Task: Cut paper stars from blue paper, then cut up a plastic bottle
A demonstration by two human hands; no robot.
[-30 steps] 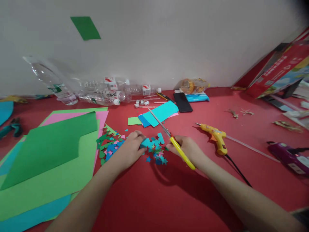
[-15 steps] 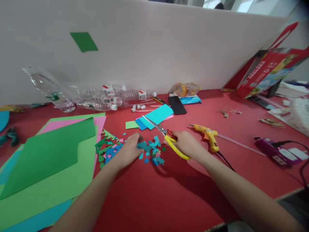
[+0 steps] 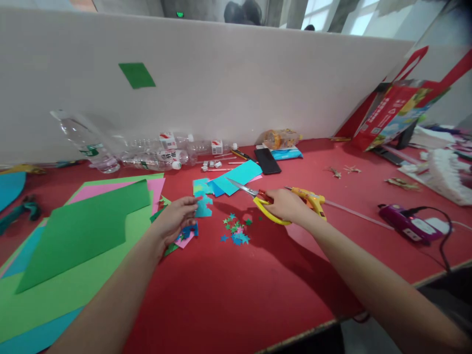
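Note:
My left hand (image 3: 175, 219) is over the scrap pile at centre left, its fingertips pinched at the edge of a notched light blue paper scrap (image 3: 204, 205). Under and beside that hand lie green, pink and dark blue scraps (image 3: 189, 230), partly hidden by it. My right hand (image 3: 285, 204) grips scissors (image 3: 271, 211) with yellow handles, their blades pointing to the upper left. The scissor tips reach over the light blue paper sheets (image 3: 243, 174). Between my hands, a small heap of paper stars (image 3: 238, 231) in blue, green and pink lies on the red table (image 3: 221, 290).
Large coloured sheets (image 3: 84, 236) cover the left side. Clear bottles (image 3: 158, 152) lie along the white partition (image 3: 221, 78). A black phone (image 3: 267, 161), a yellow glue gun (image 3: 313, 199), a purple power strip (image 3: 403, 223) and a red bag (image 3: 391, 110) are to the right.
My left hand has moved left, away from the stars. The light blue scraps that lay over the stars have shifted left with it, uncovering the stars. My right hand still holds the scissors.

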